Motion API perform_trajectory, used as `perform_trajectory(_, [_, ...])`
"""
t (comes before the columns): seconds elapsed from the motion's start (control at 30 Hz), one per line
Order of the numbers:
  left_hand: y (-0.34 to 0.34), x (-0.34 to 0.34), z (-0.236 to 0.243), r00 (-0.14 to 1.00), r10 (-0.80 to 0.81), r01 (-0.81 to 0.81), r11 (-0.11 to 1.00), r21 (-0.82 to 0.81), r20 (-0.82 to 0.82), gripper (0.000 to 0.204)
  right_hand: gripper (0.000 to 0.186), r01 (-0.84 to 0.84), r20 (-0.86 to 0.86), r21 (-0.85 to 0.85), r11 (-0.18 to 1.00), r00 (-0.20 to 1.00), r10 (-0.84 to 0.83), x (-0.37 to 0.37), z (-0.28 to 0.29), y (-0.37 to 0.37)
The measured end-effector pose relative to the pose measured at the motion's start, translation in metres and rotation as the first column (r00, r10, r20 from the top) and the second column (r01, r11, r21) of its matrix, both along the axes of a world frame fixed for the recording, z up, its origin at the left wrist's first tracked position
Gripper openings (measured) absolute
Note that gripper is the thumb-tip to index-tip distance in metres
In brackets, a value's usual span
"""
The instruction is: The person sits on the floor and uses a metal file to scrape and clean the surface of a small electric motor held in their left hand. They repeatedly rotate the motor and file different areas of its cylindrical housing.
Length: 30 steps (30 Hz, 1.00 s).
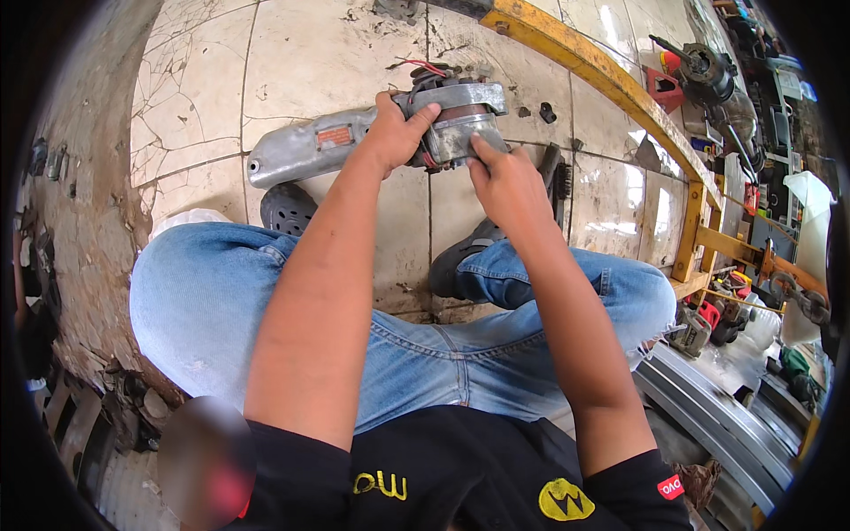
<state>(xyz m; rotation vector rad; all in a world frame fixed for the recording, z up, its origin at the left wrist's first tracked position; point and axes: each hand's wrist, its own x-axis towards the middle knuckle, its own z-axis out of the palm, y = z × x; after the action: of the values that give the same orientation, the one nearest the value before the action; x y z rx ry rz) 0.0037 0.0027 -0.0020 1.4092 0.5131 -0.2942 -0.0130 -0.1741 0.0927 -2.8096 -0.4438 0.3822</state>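
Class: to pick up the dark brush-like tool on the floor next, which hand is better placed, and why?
Probably the right hand: it is nearer the brush-like tool, while the left hand grips the metal unit's farther side.

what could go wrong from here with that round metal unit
The red wires poke out loose from the round metal unit, so they might snag or get tugged.
The left hand and right hand are bare against the metal, so a rough edge could scrape them.
If the unit slipped, it might strike the dark shoe close by.
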Motion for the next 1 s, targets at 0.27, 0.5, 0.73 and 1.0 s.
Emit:
perform_trajectory(0.27, [-0.001,0.000,0.007,1.000,-0.017,0.017,1.000,0.007,0.000,0.076,0.036,-0.026,0.003,-0.011,1.000,1.000,0.026,-0.004,-0.003,-0.008])
perform_trajectory(0.5, [-0.002,-0.001,-0.007,0.997,-0.009,0.002,0.996,0.089,0.076,0.075,0.036,0.016,-0.031,-0.036,0.999,0.999,-0.017,-0.007,0.009,0.001])
perform_trajectory(0.73, [0.000,-0.003,-0.010,0.998,0.012,-0.014,1.000,0.022,0.059,0.077,0.038,0.011,-0.008,-0.026,1.000,1.000,-0.011,-0.009,0.000,-0.002])
perform_trajectory(1.0, [0.000,0.000,-0.003,1.000,0.011,-0.011,1.000,0.005,0.027,0.076,0.038,0.024,-0.015,-0.026,0.999,1.000,-0.025,-0.004,0.002,-0.001])
